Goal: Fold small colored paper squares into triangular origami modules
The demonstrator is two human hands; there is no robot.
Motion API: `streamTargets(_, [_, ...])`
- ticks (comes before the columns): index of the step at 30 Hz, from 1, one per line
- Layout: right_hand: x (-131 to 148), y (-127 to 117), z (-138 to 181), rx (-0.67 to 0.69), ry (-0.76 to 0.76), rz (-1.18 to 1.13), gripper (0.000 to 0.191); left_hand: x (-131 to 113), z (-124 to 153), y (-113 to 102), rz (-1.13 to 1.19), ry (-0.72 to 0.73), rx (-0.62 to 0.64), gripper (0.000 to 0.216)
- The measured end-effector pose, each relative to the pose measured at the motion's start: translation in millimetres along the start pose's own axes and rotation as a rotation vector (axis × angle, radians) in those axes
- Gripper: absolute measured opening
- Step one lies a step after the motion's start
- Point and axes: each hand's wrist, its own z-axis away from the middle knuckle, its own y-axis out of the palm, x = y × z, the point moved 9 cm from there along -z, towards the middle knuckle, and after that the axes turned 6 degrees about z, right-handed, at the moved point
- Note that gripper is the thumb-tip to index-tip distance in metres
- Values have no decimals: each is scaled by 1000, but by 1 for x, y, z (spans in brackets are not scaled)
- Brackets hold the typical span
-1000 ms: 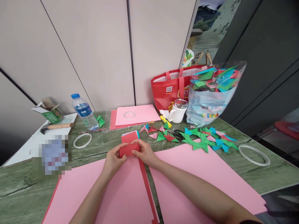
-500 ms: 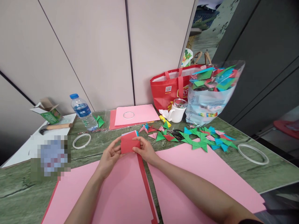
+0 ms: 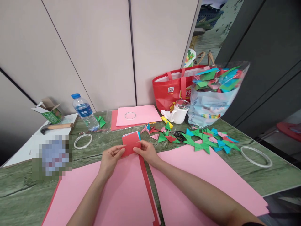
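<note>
My left hand and my right hand both pinch a small red square of paper, held just above the table. The left fingers grip its left edge, the right fingers its right edge. Right behind it lies a small stack of coloured paper squares, red on top with a blue edge showing. Under my forearms lie large pink sheets, with a red sheet's edge between them.
On the green table are folded paper pieces, scissors, a white mug, a clear bag of folded pieces, a red tote, a water bottle, tape rings, a hammer.
The red square has turned and shifted a little between my fingers, from low and flat to raised. Both hands have stayed in about the same place.
</note>
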Motion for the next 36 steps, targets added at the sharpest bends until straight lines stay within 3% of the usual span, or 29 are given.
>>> streamTargets(8, [-12,-4,-4,-23,27,-83,22,-3,1,-1,-29,7,-19,34])
streamTargets(22, [-9,-2,-3,-25,45,-89,23,0,-2,-5,-63,20,-41,35])
streamTargets(27, [0,-4,-2,-35,-26,-81,21,-2,-3,-3,-1,55,-36,42])
streamTargets(31, [9,-12,-1,-116,-77,-17,15,11,-2,-1,-55,-63,-38,46])
streamTargets(36, [25,4,4,19,-224,94,12,8,2,16,2,-27,102,42])
